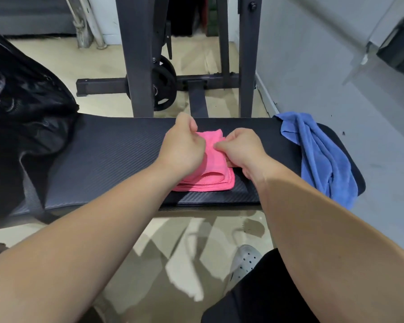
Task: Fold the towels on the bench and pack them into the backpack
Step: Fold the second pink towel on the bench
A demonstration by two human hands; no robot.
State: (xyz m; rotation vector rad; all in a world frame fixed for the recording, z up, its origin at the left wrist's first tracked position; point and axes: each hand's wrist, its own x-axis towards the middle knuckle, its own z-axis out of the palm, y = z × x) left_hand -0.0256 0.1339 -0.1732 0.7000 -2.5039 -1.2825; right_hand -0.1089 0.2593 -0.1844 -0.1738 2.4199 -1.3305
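Pink towel (210, 180) lies mid-bench (114, 155), already in several layers. The near edge is stacked flat and the far part is bunched under your hands. Your left hand (184, 145) has its fingers curled onto the far left of the top layer. Your right hand (239, 148) pinches the cloth just beside it. Both grips are narrow and hold cloth. The fingertips are hidden, so you cannot tell how many layers each one has.

Blue towel (320, 155) hangs unfolded over the right end of the bench, partly draped past the edge. Backpack (28, 108) sits at the left end; its opening is not clear from this view.

Judgement: you are on a late fold of the pink towel, and the blue one is not yet begun.

Risks from here:
- Pinching only the top layer would let the lower layers slip and splay on the lift
- Dragging across the textured bench cover could pull the bottom layer out of line
- Your right forearm passes near the blue towel, and a nudge could tip it to the floor
- A slack backpack mouth could undo the bundle on entry
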